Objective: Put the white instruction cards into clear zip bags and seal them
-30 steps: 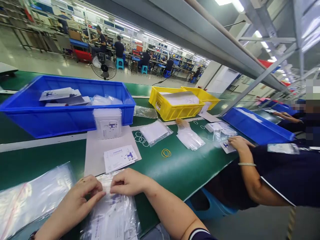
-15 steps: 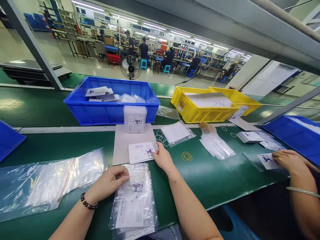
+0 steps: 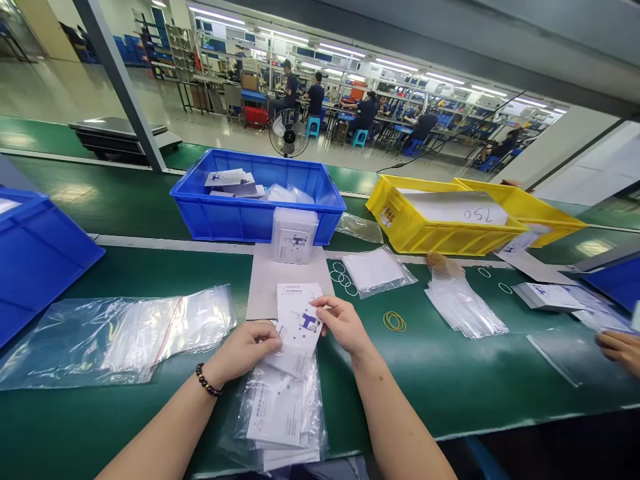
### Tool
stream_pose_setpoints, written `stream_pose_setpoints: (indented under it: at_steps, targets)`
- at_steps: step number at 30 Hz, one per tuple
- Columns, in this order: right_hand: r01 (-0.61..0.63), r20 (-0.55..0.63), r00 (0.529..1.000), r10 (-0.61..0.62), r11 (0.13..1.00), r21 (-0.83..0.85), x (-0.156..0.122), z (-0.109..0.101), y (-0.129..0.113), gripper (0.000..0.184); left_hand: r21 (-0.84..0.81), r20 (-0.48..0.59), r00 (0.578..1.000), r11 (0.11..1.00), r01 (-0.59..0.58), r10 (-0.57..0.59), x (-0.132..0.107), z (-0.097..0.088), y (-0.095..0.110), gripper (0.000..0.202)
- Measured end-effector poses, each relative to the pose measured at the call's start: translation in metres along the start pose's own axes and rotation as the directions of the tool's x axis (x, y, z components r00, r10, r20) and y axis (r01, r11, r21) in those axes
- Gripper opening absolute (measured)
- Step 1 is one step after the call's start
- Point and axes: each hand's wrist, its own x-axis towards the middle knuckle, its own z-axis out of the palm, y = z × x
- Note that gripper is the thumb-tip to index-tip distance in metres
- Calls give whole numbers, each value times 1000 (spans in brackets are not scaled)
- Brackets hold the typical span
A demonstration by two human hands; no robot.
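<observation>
A white printed booklet with a purple picture stands lengthwise at the top of a clear plastic bag. My right hand pinches the booklet's right edge between thumb and fingers. At its lower left, my left hand is closed on the bag's upper edge, thumb and forefinger pressed together. The lower end of the booklet overlaps the bag; whether it is inside cannot be made out. Beneath my hands lie several more bagged booklets in a pile. Behind them a grey cardboard sheet carries an upright stack of booklets.
A blue bin and yellow bins stand at the back. Clear bags lie left; a bagged paper pack, yellow rubber bands and a bunch of bags lie right. A co-worker's hand is at far right.
My right hand has lifted the booklet off the cardboard, turned it lengthwise and brought it to the bag. My left hand has moved beside it. The co-worker's hand has moved right; the view has shifted.
</observation>
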Motion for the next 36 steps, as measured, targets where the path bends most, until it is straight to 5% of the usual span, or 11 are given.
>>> stream_pose_setpoints:
  at_steps: [4, 7, 14, 17, 21, 36]
  targets:
    - [148, 353, 932, -87, 978, -149, -5, 9, -6, 14, -73, -89, 996, 997, -26, 20, 0, 7, 4, 28]
    - [115, 454, 890, -33, 982, -153, -6, 16, -6, 15, -157, -120, 993, 987, -14, -5, 1, 11, 5, 28]
    - [-71, 286, 955, 79, 997, -37, -8, 23, -2, 17, -386, -106, 956, 897, 215, -275, 3, 10, 5, 36]
    - [-102, 248, 964, 99, 995, -2, -8, 24, -3, 29, -349, -151, 953, 916, 197, -262, 3, 10, 5, 34]
    - [-156, 210, 965, 156, 988, -20, -8, 28, -5, 13, -312, -204, 950, 936, 166, -237, 3, 10, 5, 30]
    - [-91, 147, 983, 112, 986, -141, -10, 42, -6, 12, -201, -185, 966, 969, 141, -179, 2, 17, 7, 22]
